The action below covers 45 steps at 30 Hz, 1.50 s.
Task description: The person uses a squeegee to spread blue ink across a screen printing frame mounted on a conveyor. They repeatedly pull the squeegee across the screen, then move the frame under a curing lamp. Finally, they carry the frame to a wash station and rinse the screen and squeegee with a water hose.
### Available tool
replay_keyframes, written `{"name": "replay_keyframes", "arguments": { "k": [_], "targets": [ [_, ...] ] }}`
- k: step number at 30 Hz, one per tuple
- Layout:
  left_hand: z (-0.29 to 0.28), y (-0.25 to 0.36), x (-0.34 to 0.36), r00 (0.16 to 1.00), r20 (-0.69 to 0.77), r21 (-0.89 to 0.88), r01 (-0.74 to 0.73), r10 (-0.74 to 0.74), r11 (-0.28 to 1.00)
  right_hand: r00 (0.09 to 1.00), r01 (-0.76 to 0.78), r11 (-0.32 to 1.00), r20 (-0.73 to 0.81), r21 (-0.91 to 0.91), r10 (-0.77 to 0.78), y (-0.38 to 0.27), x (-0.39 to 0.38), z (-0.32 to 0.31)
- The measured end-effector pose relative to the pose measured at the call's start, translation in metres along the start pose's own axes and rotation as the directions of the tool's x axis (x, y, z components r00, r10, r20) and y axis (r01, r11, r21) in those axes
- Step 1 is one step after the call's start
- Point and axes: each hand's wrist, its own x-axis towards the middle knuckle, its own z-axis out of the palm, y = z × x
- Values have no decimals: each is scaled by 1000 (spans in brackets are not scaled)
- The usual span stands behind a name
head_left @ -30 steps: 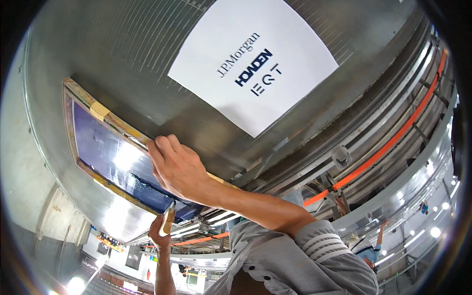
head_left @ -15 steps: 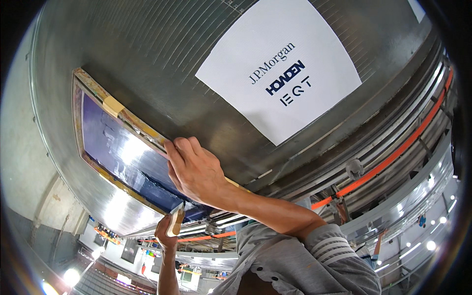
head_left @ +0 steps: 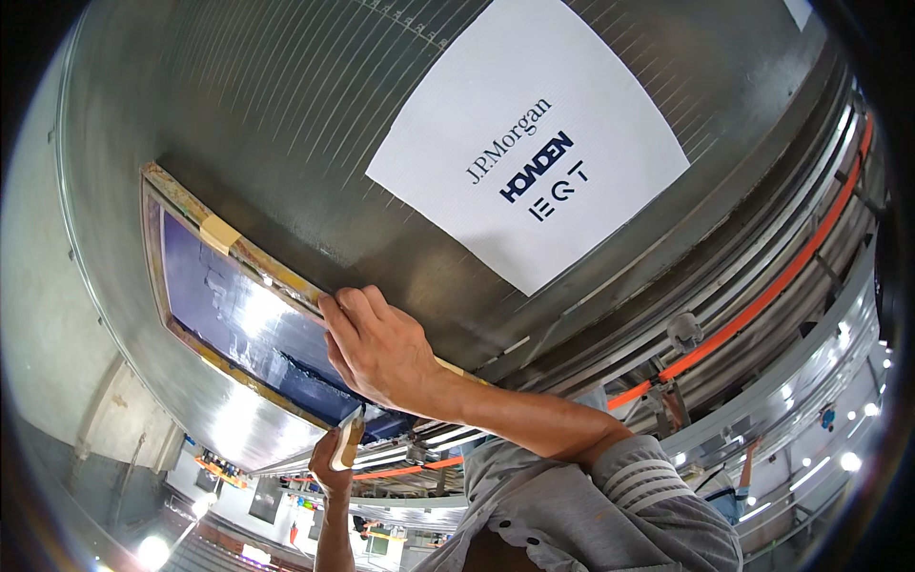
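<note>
While the left hand (head_left: pixel 331 464) grips a squeegee (head_left: pixel 349 443) at the near end of the framed screen (head_left: pixel 178 195), whose edge the right hand (head_left: pixel 389 353) clasps, ink (head_left: pixel 322 383) seemingly covers only part; the sheet (head_left: pixel 534 143) rightward is already printed.

Bench (head_left: pixel 329 224): bare grey metal, dull sheen, scored with fine pale lines, smudgy in patches. Sheet (head_left: pixel 453 119): white paper, matt, smooth. Frame (head_left: pixel 181 197): looks like wood, rough and mottled with stains; tan tape (head_left: pixel 220 234) patch on it, smooth. Screen (head_left: pixel 191 262): purple, smooth, glossy enough to mirror a lamp. Ink (head_left: pixel 315 379): dark blue, wet-looking, ragged edge. Squeegee (head_left: pixel 349 443): pale handle, probably wood, smooth. Shirt (head_left: pixel 572 491): grey cloth, matt, creased. Orange strip (head_left: pixel 760 312): smooth, can't tell material.
</note>
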Motion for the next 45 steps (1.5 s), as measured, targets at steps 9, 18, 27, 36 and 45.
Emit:
{"name": "replay_keyframes", "arguments": {
  "k": [9, 18, 27, 36, 45],
  "targets": [
    [2, -9, -1, 999, -44, -21, -33, 32, 999, 1000, 0, 1000, -18, -6, -1, -1, 1, -2],
    [6, -9, -3, 987, -104, 36, -117, 120, 992, 994, 48, 990, -95, -135, -61, -7, -11, 10],
    [57, -5, -45, 923, -368, -59, -142, 110, 988, 933, 258, 759, -51, -598, -357, -24, -12, 17],
    [-40, -59, 44, 990, -137, -56, 19, -26, 998, 465, 759, 615, 839, -213, -283, -198, -20, 98],
    [-55, -79, 78, 943, -332, -51, -34, 15, 998, 522, 806, 538, 723, -244, -453, -152, -17, 158]
  ]
}}
